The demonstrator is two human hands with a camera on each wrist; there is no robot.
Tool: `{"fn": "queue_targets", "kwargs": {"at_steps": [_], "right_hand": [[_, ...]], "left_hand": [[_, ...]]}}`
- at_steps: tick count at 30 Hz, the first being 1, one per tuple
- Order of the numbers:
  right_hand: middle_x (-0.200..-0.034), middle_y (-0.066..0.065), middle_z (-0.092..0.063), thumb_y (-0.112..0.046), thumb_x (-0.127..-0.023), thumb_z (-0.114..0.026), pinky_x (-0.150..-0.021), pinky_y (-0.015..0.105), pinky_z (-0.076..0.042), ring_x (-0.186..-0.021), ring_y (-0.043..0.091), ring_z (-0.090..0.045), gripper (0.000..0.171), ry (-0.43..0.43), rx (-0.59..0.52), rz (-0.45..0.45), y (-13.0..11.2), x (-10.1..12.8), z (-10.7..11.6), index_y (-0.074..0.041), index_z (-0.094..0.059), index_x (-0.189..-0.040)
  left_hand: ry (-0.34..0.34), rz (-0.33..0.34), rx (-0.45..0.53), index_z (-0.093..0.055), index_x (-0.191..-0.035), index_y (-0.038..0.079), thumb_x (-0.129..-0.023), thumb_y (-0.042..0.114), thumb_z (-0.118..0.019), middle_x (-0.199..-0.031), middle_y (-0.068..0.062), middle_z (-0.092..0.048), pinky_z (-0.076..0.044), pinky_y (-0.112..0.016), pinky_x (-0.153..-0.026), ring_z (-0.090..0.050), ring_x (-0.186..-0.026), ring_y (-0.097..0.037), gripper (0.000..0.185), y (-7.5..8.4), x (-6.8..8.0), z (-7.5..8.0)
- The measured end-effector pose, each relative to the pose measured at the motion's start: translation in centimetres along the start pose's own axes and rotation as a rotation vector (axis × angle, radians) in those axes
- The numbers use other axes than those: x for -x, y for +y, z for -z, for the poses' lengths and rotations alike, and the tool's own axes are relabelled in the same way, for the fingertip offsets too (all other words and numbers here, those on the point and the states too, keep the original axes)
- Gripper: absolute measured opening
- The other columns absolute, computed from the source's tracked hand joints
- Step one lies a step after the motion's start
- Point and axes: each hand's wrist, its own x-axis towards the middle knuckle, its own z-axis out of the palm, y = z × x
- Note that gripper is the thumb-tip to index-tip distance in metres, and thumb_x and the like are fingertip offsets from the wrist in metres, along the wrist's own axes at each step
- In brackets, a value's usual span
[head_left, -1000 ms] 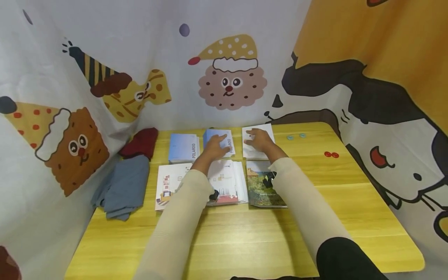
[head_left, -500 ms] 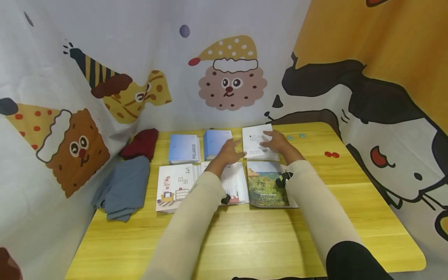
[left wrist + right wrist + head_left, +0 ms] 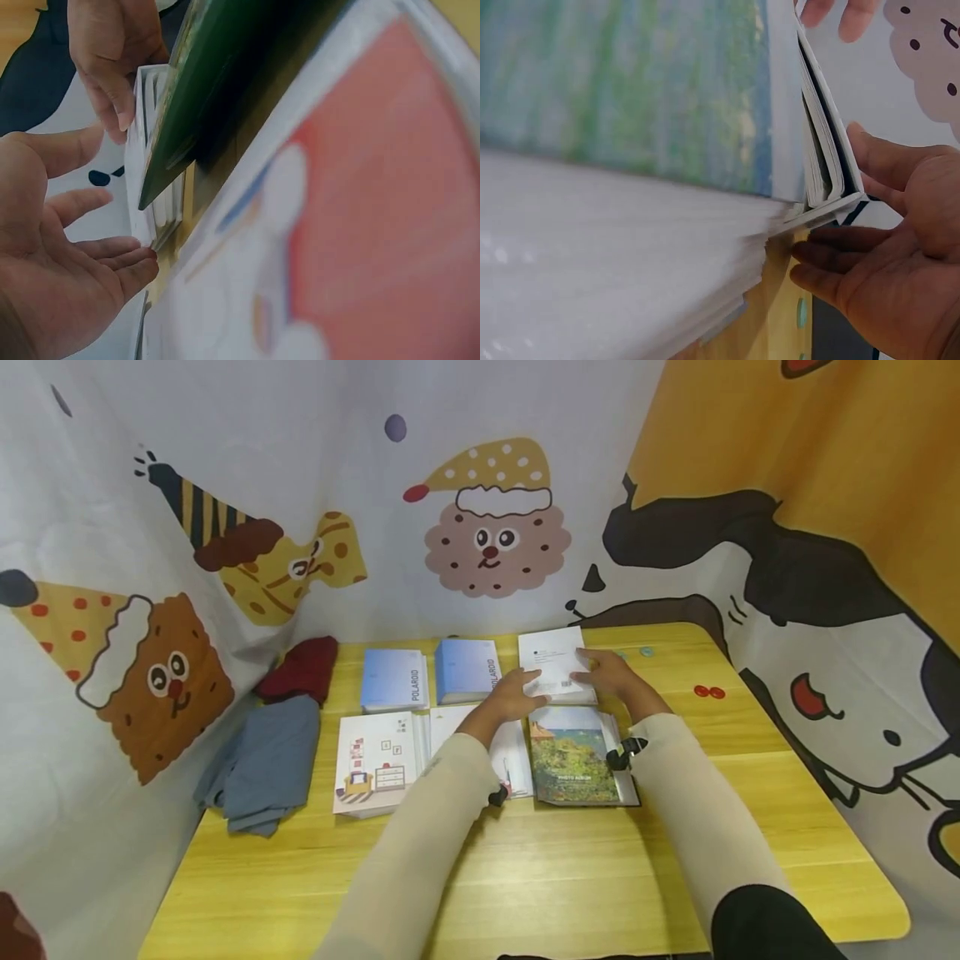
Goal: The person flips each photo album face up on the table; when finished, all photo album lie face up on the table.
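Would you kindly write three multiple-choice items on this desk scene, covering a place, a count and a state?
1. Where does the white album lie?
A. Right end of the far row
B. On the blue cloth
C. At the near table edge

2. How many blue Polaroid albums lie in the far row?
A. One
B. Two
C. Four

3. How are the left hand and right hand placed?
A. Both in fists
B. Both off the table
C. Fingers straight, one at each side of the white album

Answers: 1 A, it lies right of the blue pair; 2 B, two lie side by side; 3 C, both wrist views show extended fingers at its edges.
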Motion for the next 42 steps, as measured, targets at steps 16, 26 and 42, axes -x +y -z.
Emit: {"fn": "queue_targets", "kwargs": {"at_steps": [16, 26, 42], "right_hand": [[-0.181, 0.018, -0.025, -0.036, -0.113, -0.062, -0.130, 0.063, -0.036, -0.163, 0.049, -0.033, 0.069, 0.071, -0.156, 0.094, -0.6, 0.9, 0.2, -0.021, -0.033, -0.174], [-0.181, 0.008, -0.031, -0.030, -0.114, -0.059, -0.128, 0.060, -0.041, -0.160, 0.044, -0.043, 0.060, 0.129, -0.298, 0.198, -1.9, 1.8, 0.8, -0.021, -0.040, -0.170], [-0.159, 0.020, -0.061, -0.030, -0.116, -0.057, -0.121, 0.057, -0.050, -0.140, 0.041, -0.062, 0.047, 0.281, -0.383, 0.282, -2.5, 2.5, 0.4, -0.011, -0.059, -0.158]], "left_hand": [[-0.034, 0.032, 0.088, -0.021, -0.177, 0.024, -0.108, 0.034, -0.068, -0.182, -0.010, -0.030, -0.024, -0.057, -0.137, -0.029, -0.168, -0.036, 0.084, 0.4, -0.2, -0.9], [-0.027, -0.042, 0.206, -0.010, -0.178, 0.026, -0.100, 0.011, -0.066, -0.186, -0.004, -0.017, -0.017, -0.056, -0.139, -0.020, -0.171, -0.033, 0.097, 0.7, -1.1, -1.1], [0.026, -0.189, 0.528, 0.012, -0.174, 0.042, -0.104, 0.002, -0.066, -0.187, -0.006, -0.003, -0.037, -0.060, -0.130, -0.030, -0.166, -0.046, 0.113, 2.7, -2.3, -2.0]]}}
